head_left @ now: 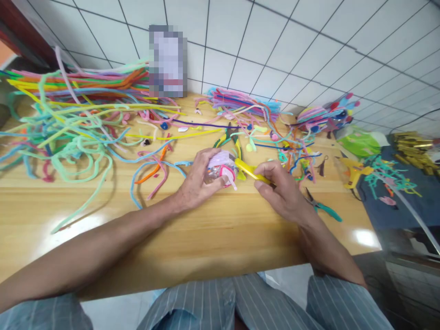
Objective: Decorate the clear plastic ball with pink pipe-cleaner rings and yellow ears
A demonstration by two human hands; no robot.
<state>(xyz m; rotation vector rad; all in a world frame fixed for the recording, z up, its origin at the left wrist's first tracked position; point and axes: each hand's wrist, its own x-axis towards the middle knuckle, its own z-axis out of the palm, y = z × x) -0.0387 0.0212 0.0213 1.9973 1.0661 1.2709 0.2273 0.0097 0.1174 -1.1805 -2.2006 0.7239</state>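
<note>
- The yellow fuzzy pipe cleaner (248, 170) is pinched between thumb and forefinger of the right hand (280, 188).
- The small lilac-and-pink wound bundle (222, 166) is clasped by the curled fingers of the left hand (197, 183), just above the wooden table (220, 238).
- The bundle is judged largely wound, while the yellow length seems only partly joined, with most of it left free.
- Teal-handled pliers (325, 209) lie near the right hand, and loose coloured pipe cleaners (79, 123) are heaped behind.

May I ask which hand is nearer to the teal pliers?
Right. The right hand, pinching a yellow stem, lies just left of the pliers; the left hand, gripping a pink bundle, is farther left.
</note>
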